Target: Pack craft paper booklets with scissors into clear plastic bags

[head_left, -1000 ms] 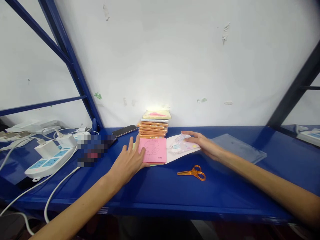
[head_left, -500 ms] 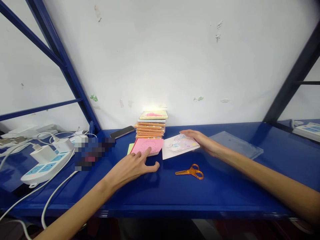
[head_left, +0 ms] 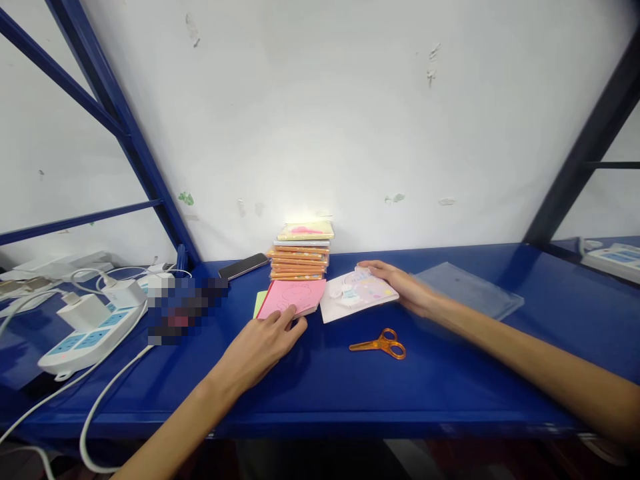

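A pink notepad with a line drawing and a red left edge lies on the blue table, in front of a stack of thin packets. My left hand is closed at its front edge, fingertips on the top page and thumb drawn in beside them. To the right, my right hand grips the far right side of a white booklet with a pastel print; its left corner reaches close to the notepad. Orange scissors lie nearer to me, touched by neither hand.
Wrapped packets stand piled against the wall. A green sheet sticks out left of the notepad. A phone lies behind to the left, and a white power strip with cables is at far left. Clear plastic lies right, under my forearm.
My left hand has drawn back toward the notepad's front edge, and its thumb has closed in toward the fingers. The right hand still holds the booklet, now lying slightly flatter.
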The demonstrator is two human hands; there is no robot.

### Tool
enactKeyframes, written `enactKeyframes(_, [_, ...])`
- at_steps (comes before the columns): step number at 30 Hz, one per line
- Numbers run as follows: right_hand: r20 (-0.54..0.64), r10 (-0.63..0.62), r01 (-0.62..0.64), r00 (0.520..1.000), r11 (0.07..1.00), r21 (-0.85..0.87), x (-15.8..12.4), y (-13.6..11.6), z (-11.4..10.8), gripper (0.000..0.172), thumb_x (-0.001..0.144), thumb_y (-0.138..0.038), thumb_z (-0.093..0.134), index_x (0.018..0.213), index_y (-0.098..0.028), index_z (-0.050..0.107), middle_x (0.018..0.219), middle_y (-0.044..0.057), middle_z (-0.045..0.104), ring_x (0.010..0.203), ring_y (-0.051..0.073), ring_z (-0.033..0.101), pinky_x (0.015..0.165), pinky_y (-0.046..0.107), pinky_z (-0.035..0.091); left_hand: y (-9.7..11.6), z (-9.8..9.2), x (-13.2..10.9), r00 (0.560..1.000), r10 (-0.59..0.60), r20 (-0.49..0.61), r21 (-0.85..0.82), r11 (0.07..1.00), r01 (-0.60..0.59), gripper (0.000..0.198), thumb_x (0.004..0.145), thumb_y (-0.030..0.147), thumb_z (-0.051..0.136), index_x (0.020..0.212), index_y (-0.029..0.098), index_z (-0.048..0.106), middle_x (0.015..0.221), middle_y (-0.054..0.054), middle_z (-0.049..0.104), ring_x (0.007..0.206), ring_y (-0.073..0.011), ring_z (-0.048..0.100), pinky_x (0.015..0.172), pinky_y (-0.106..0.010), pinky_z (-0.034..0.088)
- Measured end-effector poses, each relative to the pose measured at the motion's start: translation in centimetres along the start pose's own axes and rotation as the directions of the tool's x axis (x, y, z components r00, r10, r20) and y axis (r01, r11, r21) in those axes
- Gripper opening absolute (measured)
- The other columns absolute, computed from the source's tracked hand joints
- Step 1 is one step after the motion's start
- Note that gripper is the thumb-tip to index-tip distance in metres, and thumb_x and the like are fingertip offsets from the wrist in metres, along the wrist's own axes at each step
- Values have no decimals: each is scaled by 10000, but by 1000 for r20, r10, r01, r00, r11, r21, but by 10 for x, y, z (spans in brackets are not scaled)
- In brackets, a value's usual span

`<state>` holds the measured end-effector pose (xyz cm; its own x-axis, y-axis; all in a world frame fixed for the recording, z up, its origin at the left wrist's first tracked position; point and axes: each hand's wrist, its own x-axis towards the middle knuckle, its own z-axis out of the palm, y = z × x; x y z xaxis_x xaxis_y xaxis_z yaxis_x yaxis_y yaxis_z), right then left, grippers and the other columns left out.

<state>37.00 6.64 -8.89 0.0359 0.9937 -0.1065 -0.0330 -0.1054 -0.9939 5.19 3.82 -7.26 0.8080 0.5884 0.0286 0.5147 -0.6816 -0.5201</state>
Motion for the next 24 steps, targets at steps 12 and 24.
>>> enactKeyframes(12, [91, -12, 0, 996, 992, 125, -6, 0, 3, 311, 1018, -261, 529, 1313, -254, 626, 990, 44, 709, 647, 120, 627, 532, 212, 532, 17, -5, -9, 990, -132, -42, -193, 974, 122, 371, 887, -8, 402, 1122, 221, 576, 1419, -114, 627, 990, -276, 761, 603, -354, 624])
enactKeyframes(24, [34, -75, 74, 997, 997, 16, -8, 2, 12, 258, 1049, -270, 487, 1242, -242, 654, 1136, 37, 734, 942, 133, 678, 696, 169, 523, 36, -16, 4, 979, 48, -198, 31, 999, -43, 351, 913, -15, 391, 1139, 195, 560, 1296, -214, 674, 950, -284, 760, 582, -357, 642])
